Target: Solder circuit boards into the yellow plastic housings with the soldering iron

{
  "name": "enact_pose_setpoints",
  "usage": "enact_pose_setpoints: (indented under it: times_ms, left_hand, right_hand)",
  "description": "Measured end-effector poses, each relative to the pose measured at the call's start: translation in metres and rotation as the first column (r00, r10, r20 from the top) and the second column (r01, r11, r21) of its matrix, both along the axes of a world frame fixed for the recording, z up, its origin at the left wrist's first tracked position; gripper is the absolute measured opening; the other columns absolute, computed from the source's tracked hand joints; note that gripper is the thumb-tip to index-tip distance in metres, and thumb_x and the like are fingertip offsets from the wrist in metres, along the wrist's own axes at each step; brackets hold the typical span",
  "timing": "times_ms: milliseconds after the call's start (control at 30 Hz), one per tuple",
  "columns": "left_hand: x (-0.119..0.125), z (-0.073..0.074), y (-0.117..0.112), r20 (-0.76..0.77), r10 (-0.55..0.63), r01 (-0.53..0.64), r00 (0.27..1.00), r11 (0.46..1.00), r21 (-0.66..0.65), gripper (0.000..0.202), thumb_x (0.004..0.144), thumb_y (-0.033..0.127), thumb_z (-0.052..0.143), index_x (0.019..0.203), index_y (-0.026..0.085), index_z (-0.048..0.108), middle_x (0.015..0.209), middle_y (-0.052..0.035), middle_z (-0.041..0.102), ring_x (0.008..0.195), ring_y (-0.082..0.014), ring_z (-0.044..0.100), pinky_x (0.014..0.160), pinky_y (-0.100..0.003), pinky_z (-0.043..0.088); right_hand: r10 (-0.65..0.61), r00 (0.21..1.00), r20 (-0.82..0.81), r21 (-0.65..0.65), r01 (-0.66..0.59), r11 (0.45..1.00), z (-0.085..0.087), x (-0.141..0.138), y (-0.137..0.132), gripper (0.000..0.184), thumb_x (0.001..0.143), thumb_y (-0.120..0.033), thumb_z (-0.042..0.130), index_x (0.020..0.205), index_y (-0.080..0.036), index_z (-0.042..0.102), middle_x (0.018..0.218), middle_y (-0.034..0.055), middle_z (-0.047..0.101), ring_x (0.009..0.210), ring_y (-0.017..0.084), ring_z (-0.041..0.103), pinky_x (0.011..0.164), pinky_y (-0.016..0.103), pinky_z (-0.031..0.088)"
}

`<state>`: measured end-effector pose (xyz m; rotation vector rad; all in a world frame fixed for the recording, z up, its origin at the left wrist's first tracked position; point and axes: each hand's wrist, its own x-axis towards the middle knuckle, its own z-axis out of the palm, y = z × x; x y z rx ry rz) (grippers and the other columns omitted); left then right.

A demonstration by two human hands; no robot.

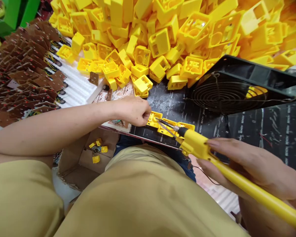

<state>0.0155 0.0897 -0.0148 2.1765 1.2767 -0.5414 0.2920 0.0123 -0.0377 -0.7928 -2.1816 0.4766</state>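
Observation:
My right hand (pixel 251 164) is wrapped round a yellow soldering iron (pixel 196 143), whose metal tip and thin feed tube point left and down into a row of small open yellow plastic casings. The tip is at or just above the leftmost casing (pixel 153 119); contact cannot be made out. Two more casings, a middle one (pixel 166 128) and a right one (pixel 187 126), lie beside it near the bench edge. My left hand (pixel 135 110) is closed at the left end of the row, knuckles up, its fingertips hidden against the leftmost casing.
A large heap of yellow casings (pixel 160 42) covers the back of the black bench mat (pixel 167 98). A black fan (pixel 222 92) stands at the right. Brown circuit boards (pixel 22 72) with wires crowd the left. Below the edge is a cardboard box (pixel 76 171) with several yellow pieces.

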Motion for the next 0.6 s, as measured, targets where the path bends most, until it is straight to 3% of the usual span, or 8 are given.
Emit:
enact_pose_setpoints:
  times_ms: [100,300,467,600]
  left_hand:
    - [0.003,0.002,0.002,-0.028,0.006,-0.007,1.000,1.000,-0.025,0.012,0.070,0.023,0.060,0.071,0.022,0.071,0.063,-0.0002,0.067,0.060,-0.0169,0.057,0.060,-0.028,0.035]
    - [0.006,0.004,0.005,-0.037,0.045,-0.048,0.998,0.996,-0.073,0.010,0.068,0.021,0.059,0.067,0.020,0.068,0.060,0.0007,0.063,0.054,-0.0132,0.051,0.055,-0.026,0.032]
    - [0.006,0.001,0.007,-0.044,0.024,-0.027,0.999,0.997,-0.073,0.013,0.068,0.024,0.057,0.070,0.020,0.070,0.061,0.0008,0.063,0.056,-0.0126,0.051,0.054,-0.024,0.033]
    - [0.010,0.000,0.007,-0.092,0.039,-0.044,0.995,0.998,-0.052,0.017,0.066,0.024,0.059,0.074,0.021,0.073,0.068,-0.0028,0.068,0.066,-0.0186,0.059,0.064,-0.028,0.040]
  right_hand:
    - [0.137,0.991,-0.002,-0.004,-0.137,0.991,-0.003,-0.005,0.001,0.042,0.080,-0.012,0.076,0.117,-0.014,0.058,0.083,0.0027,0.070,0.082,0.014,0.069,0.076,0.025,0.061]
    - [0.156,0.988,-0.008,0.132,-0.154,0.979,-0.002,-0.014,0.011,0.018,0.081,-0.019,0.077,0.088,-0.016,0.061,0.076,0.0024,0.068,0.068,0.012,0.068,0.069,0.024,0.062]
    - [0.210,0.975,0.075,0.136,-0.219,0.966,0.005,-0.019,0.016,0.015,0.081,-0.017,0.076,0.088,-0.017,0.062,0.077,0.0023,0.070,0.068,0.014,0.069,0.071,0.028,0.064]
    - [0.275,0.951,0.140,0.179,-0.297,0.938,0.008,-0.017,0.021,0.016,0.080,-0.016,0.076,0.090,-0.014,0.064,0.081,0.0055,0.071,0.070,0.015,0.069,0.073,0.030,0.063]
